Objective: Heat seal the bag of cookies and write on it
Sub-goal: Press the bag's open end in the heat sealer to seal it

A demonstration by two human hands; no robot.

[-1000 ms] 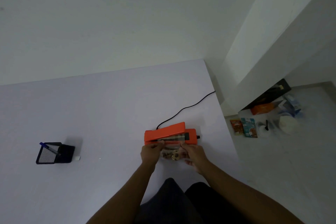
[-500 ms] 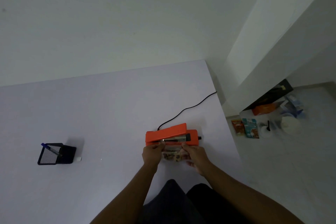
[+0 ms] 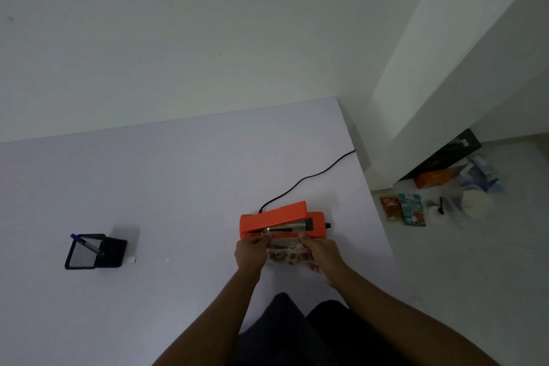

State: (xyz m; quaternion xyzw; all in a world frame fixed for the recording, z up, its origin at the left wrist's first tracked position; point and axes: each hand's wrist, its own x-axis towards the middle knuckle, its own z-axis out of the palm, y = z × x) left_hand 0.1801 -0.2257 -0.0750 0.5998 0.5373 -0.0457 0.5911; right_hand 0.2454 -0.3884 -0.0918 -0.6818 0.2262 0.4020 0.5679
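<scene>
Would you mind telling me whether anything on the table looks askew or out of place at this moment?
Only the black mesh pen holder, lying tipped on its side at the table's left with a blue pen inside. The orange sealer and cookie bag look in order.

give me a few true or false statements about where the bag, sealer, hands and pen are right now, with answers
1. Both hands hold the bag of cookies, the left hand on one side and the right hand on the other. True.
2. The lid of the orange heat sealer is pressed fully down. False: it is raised, with the sealing strip showing.
3. A black cord runs from the sealer toward the table's far right edge. True.
4. The pen is in the right hand. False: it stands in the black mesh holder far off to the left.
5. The bag lies beside the mesh holder. False: it is right at the sealer's front.
</scene>
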